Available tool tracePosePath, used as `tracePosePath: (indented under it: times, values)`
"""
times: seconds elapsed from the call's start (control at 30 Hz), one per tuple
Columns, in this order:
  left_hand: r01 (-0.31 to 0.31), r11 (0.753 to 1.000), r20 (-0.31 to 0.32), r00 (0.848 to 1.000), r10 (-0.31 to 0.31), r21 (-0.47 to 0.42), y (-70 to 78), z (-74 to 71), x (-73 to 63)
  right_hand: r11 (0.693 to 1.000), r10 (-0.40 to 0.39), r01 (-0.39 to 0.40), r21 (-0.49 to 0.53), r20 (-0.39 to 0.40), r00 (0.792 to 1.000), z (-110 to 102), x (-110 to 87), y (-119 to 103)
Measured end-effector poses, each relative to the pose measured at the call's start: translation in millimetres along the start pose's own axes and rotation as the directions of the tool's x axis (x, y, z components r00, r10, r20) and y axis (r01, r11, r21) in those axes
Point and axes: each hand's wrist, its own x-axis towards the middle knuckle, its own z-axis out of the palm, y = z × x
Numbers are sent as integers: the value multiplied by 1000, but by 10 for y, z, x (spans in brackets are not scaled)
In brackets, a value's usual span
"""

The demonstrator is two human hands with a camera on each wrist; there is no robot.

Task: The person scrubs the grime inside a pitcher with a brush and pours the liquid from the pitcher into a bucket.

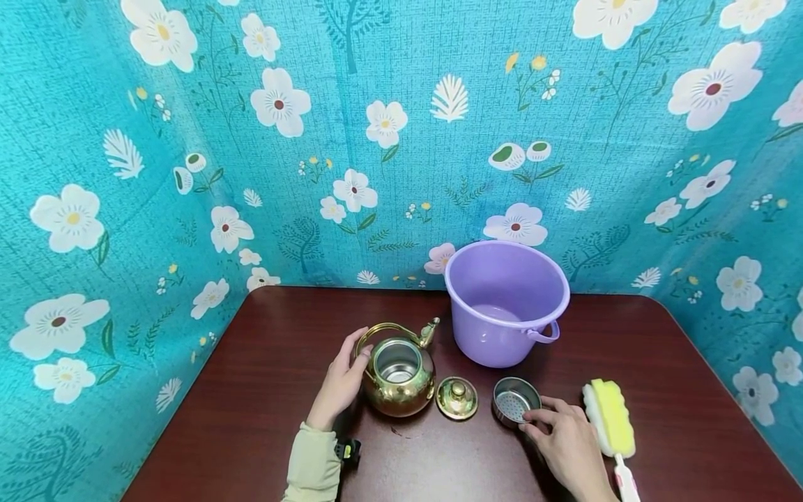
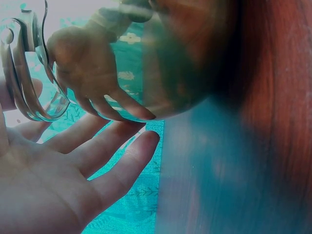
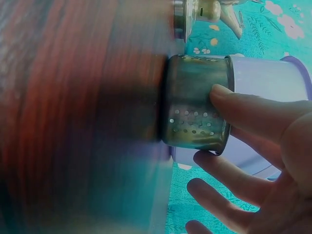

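Observation:
A brass-coloured teapot (image 1: pixel 401 390) stands uncovered on the dark wooden table, its spout toward the back right. My left hand (image 1: pixel 343 376) holds it at the left, with the handle (image 2: pixel 29 73) between thumb and fingers. In the left wrist view the lower fingers (image 2: pixel 126 161) reach along the rounded body, nearly straight. Right of the pot lies its knobbed lid (image 1: pixel 457 398). My right hand (image 1: pixel 561 436) pinches a small metal tea strainer (image 3: pixel 197 102) between thumb and forefinger at its rim. The strainer is upright at the tabletop, with holes in its bottom and side.
A purple bucket (image 1: pixel 489 341) stands behind the lid and strainer, near the table's back edge. To the right of my right hand lies a yellow and white sponge brush (image 1: pixel 611 418) with a white handle. A turquoise flowered cloth (image 1: pixel 389 195) hangs behind the table.

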Motion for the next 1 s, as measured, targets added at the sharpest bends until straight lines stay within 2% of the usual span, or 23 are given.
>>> tracePosePath:
  times: [0.1, 0.33, 0.47, 0.8, 1.0]
  values:
    - [-4, 1000, -6, 1000, 4, 7, -17, 7, 10, 1000, 6, -6, -3, 5, 1000, -4, 1, -3]
    - [-14, 1000, -34, 999, 14, -1, -315, 76, 104, 1000, 19, -19, -10, 27, 999, -23, -3, -8]
    - [-27, 1000, -31, 999, 27, 7, -380, 74, 121, 999, 31, -31, -9, 39, 999, -32, -9, -13]
    - [-24, 1000, -33, 999, 24, 16, -358, 72, 118, 1000, 24, -25, 15, 39, 999, -56, -13, 1]
    - [-6, 1000, -41, 999, 6, -2, -198, 67, 59, 999, 34, -34, 31, 22, 999, -113, 5, -22]
